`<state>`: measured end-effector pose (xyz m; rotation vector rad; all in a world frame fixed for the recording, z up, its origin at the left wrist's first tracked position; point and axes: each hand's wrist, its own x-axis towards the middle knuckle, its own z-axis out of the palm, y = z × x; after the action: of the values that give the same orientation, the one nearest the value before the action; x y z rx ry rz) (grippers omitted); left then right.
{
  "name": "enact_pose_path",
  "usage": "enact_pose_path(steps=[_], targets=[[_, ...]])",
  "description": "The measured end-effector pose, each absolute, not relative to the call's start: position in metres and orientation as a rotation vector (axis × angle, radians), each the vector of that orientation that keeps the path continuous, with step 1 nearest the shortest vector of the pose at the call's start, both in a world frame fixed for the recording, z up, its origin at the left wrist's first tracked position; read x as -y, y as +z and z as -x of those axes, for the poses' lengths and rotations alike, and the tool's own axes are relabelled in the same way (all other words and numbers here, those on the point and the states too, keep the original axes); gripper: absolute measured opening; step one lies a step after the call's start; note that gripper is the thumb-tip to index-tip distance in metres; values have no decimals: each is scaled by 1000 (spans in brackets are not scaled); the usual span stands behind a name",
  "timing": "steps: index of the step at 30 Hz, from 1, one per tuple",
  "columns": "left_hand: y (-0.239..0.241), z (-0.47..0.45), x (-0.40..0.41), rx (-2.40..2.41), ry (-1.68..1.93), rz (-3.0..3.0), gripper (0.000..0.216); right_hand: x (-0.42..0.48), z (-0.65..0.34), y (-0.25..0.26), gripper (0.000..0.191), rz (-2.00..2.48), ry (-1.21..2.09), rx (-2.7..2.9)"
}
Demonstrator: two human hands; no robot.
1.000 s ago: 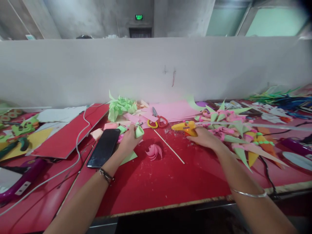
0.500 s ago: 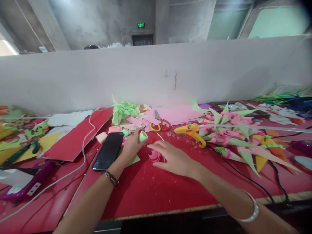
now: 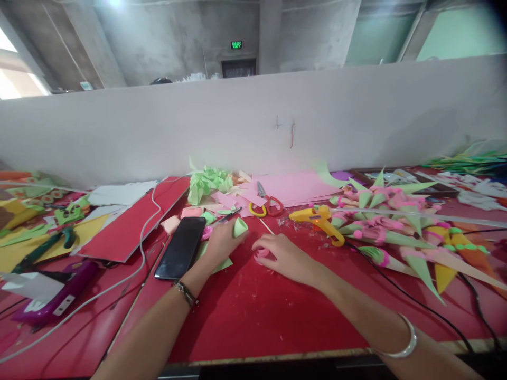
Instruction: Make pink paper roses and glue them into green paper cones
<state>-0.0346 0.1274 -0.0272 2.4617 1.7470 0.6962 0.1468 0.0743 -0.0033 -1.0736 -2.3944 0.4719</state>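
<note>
My left hand [image 3: 222, 244] is closed around a light green rolled paper cone [image 3: 240, 227], its open end facing up and right. To the right, my right hand [image 3: 289, 259] pinches a curled pink paper piece [image 3: 261, 253] just above the red tabletop. Its fingertips partly cover the pink piece. Beside my left wrist lies a black phone [image 3: 181, 249], and a green paper sheet [image 3: 222, 265] shows from under that hand. A thin white stick [image 3: 267, 226] rests beyond the fingers of my right hand.
Red-and-yellow-handled scissors [image 3: 273, 206] lie ahead, near pink sheets [image 3: 293, 187] and crumpled green paper [image 3: 208, 182]. A yellow glue gun [image 3: 320, 217] trails a black cord. Paper cone flowers [image 3: 390, 221] pile up at right. A purple power strip [image 3: 59, 295] sits left.
My right fingers have closed on the pink paper piece, which they hovered over before. My left hand keeps the green cone. The whole view has shifted slightly.
</note>
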Motion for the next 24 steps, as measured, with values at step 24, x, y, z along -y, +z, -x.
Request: enact_pose_path(steps=[24], targets=[[-15, 31, -111, -1649, 901, -2551, 41, -79, -158, -1, 12, 898, 539, 1850]])
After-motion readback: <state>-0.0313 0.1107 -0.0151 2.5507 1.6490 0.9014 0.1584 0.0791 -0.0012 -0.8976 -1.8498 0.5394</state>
